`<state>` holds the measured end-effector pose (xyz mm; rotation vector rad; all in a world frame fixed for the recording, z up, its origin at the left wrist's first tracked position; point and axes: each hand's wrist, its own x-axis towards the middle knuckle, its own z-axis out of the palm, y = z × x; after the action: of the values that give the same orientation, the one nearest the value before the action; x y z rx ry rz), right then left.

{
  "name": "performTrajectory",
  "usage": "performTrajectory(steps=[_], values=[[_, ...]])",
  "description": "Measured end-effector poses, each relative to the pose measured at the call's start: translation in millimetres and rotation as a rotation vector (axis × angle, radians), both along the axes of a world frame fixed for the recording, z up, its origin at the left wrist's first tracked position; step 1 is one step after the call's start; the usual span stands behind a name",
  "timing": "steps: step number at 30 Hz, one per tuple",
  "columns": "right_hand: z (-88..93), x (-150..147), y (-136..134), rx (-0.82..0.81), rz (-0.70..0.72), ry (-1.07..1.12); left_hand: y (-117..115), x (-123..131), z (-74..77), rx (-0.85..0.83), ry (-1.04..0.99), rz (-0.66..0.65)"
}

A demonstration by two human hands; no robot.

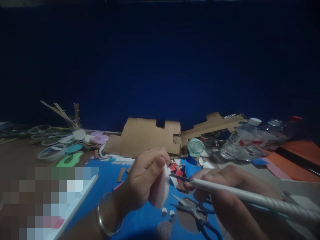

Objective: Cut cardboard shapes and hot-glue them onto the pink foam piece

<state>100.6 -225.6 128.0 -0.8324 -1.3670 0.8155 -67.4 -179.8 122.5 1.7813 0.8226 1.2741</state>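
Observation:
My left hand [143, 180] has its fingers closed around a pale, rounded piece [160, 193], whose edge faces me; what it is made of I cannot tell. To the right, my right hand [225, 190] grips a slim white craft knife [225, 187] like a pen. Its narrow dark tip points left, close beside the pale piece; whether it touches is unclear. Below the hands, black-handled scissors [192, 210] lie spread on a blue mat [140, 223], partly over a brown disc [185, 220]. Two small white-and-dark bits [168, 212] sit nearby.
Cut cardboard [147, 136] stands at the back, with a small green fan [195, 147] beside it. Clear plastic bottles [242, 143] and orange sheets [300, 156] are on the right. Tape rolls [51, 152] and wooden sticks [61, 113] lie left. Coloured scraps [178, 173] litter the middle.

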Motion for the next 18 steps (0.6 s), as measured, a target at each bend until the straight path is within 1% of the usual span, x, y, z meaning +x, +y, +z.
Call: performTrajectory(steps=[6,11,15,18], values=[[-1.5,1.2,-0.6,-0.034,-0.007,-0.012,1.6,-2.4,0.6,0.030,0.044,-0.020],[-2.5,-0.2,0.4,0.034,-0.057,-0.047,3.5,-4.4,-1.1,0.056,0.072,-0.035],[-0.8,-2.9,0.5,0.105,-0.122,-0.084,4.6,-6.8,-1.3,0.126,0.100,0.002],[1.4,-3.7,-0.3,0.112,-0.161,-0.111,5.2,-8.4,-0.5,0.173,0.137,0.042]])
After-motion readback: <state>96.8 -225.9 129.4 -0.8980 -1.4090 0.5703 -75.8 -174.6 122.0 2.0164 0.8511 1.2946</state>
